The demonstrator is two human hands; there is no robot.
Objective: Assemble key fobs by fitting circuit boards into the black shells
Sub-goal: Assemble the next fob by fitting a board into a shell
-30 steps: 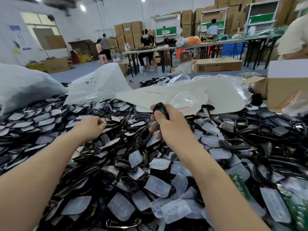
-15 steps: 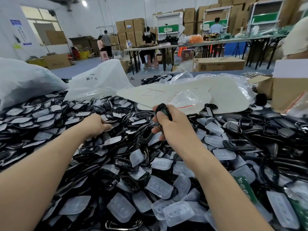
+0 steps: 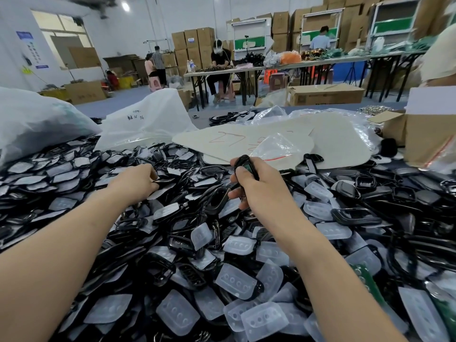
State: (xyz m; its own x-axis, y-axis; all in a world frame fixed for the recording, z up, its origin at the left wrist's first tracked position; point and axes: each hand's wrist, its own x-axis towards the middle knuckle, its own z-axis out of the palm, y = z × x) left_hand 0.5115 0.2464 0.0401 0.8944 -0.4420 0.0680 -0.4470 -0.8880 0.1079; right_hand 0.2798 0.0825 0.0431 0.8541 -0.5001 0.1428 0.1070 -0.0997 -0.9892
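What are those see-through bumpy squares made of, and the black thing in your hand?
The bumpy pads look like soft, frosted silicone or rubber: milky, see-through, with moulded round button bumps. The black shell held in the right hand looks like hard plastic, since it is dark, smooth and slightly shiny. That is only a guess from how they look.

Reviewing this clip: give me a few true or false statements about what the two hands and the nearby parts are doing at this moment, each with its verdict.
1. The right hand grips a black fob shell. True.
2. The left hand is raised clear of the pile. False: it rests down on the heap of shells.
3. Clear button pads lie among the shells. True.
4. A green circuit board is in the left hand. False: it lies in the pile beside the right forearm.
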